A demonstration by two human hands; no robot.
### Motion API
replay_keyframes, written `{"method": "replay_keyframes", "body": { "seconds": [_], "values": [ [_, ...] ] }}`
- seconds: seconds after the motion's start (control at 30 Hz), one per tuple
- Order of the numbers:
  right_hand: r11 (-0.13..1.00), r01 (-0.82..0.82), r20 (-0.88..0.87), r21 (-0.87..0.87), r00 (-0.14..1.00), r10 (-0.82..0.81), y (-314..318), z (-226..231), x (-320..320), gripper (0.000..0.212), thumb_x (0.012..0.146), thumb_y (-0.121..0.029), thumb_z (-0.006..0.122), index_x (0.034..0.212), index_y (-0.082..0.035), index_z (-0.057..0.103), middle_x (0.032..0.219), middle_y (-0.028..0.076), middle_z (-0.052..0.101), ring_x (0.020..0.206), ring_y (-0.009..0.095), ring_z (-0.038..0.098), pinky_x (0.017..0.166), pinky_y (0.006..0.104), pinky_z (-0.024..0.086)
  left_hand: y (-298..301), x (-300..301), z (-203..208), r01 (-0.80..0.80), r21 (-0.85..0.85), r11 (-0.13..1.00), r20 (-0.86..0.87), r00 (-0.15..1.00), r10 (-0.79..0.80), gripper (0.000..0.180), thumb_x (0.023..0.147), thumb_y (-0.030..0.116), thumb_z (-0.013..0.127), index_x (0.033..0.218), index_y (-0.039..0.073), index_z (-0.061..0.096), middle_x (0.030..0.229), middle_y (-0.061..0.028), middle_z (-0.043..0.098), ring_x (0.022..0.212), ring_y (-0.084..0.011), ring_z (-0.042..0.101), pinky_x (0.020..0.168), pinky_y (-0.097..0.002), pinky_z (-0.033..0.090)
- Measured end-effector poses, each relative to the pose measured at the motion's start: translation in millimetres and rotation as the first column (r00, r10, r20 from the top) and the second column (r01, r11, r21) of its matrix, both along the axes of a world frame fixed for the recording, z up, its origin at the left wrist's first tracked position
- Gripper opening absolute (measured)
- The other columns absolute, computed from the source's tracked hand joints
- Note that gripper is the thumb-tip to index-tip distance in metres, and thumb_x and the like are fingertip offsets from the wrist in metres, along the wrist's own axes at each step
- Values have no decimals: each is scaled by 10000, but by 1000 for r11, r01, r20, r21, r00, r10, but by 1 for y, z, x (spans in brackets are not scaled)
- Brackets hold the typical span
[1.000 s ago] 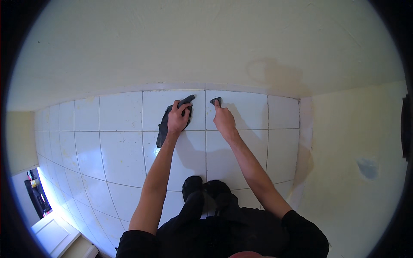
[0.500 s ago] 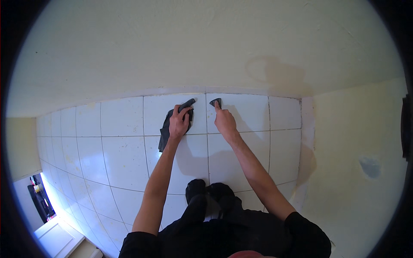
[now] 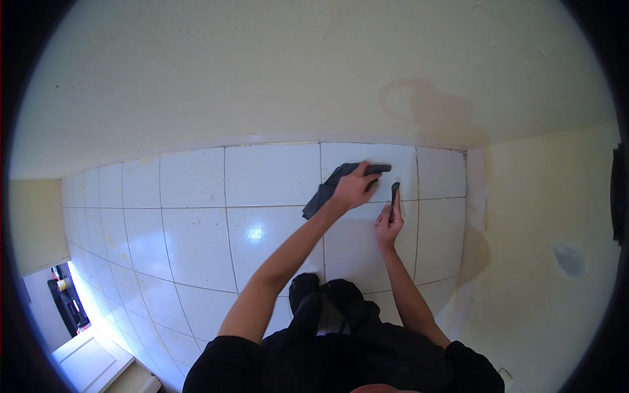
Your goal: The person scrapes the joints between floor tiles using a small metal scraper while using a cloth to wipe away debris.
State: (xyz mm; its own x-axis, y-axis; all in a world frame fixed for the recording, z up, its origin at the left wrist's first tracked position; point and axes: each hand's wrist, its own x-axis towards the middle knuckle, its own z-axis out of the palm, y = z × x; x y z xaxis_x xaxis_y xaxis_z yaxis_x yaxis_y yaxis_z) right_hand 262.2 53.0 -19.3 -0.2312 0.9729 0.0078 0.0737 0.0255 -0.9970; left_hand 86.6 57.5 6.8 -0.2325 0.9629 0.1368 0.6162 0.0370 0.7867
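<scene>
My left hand (image 3: 354, 188) is closed on a dark cloth (image 3: 322, 194), its fingers pressing it to a white floor tile (image 3: 275, 171). One end of the cloth sticks out to the right past the fingertips, and the rest trails back to the left. Just below and right of it, my right hand (image 3: 388, 227) grips a small dark scraper (image 3: 395, 192). Its flared end points away from me and looks turned nearly edge-on. Whether the scraper touches the floor I cannot tell.
A cream wall (image 3: 262, 78) rises along the far floor edge, and a stained wall (image 3: 537, 216) stands at the right. My dark shoes (image 3: 343, 289) are on the tiles below my hands. Yellowish specks dot tiles at left. A white panelled door (image 3: 92, 360) shows at lower left.
My left hand has moved right with the cloth onto the tile where the scraper was. My right hand has drawn back toward me and right, turning the scraper up from its flat pose.
</scene>
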Motion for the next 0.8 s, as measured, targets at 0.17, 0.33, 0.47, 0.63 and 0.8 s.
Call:
{"method": "replay_keyframes", "body": {
  "seconds": [0.17,0.33,0.47,0.63,0.8],
  "values": [
    [978,-108,198,176,978,73,11,-21,7,526,992,5,486,1510,-57,430,679,-58,477,512,20,394,458,195,348,36,-6,2,-10,-90,996,-120,993,0,330,909,176,623,1236,216,629,1295,-152,522,930,-386,667,736,-470,585],
    [976,-162,205,144,970,131,6,-8,8,567,927,54,524,1485,-28,457,883,71,669,553,63,395,498,245,368,-8,-50,11,41,-18,999,-64,997,-43,339,895,233,678,1230,225,628,1299,-142,506,970,-368,660,765,-444,587],
    [953,-201,263,228,955,139,9,-1,6,559,961,31,495,1509,-60,433,666,-62,436,525,35,337,484,219,311,-42,-88,-6,-197,20,980,-171,965,198,219,857,151,688,1073,129,718,1289,-166,535,978,-352,657,812,-433,567],
    [953,-222,254,207,953,167,12,7,3,566,956,29,510,1509,-66,436,646,-65,399,533,39,323,486,223,299,-95,-117,-4,-532,16,847,-86,843,531,261,871,81,624,1115,129,704,1253,-209,521,1097,-408,584,926,-442,504],
    [961,-227,252,161,950,182,12,10,5,567,934,45,530,1486,-63,467,687,3,469,565,64,339,507,233,332,-108,-103,-2,-620,249,744,54,776,628,265,839,-19,520,1041,63,671,1087,-171,543,1012,-357,572,889,-421,481]
  ]
}}
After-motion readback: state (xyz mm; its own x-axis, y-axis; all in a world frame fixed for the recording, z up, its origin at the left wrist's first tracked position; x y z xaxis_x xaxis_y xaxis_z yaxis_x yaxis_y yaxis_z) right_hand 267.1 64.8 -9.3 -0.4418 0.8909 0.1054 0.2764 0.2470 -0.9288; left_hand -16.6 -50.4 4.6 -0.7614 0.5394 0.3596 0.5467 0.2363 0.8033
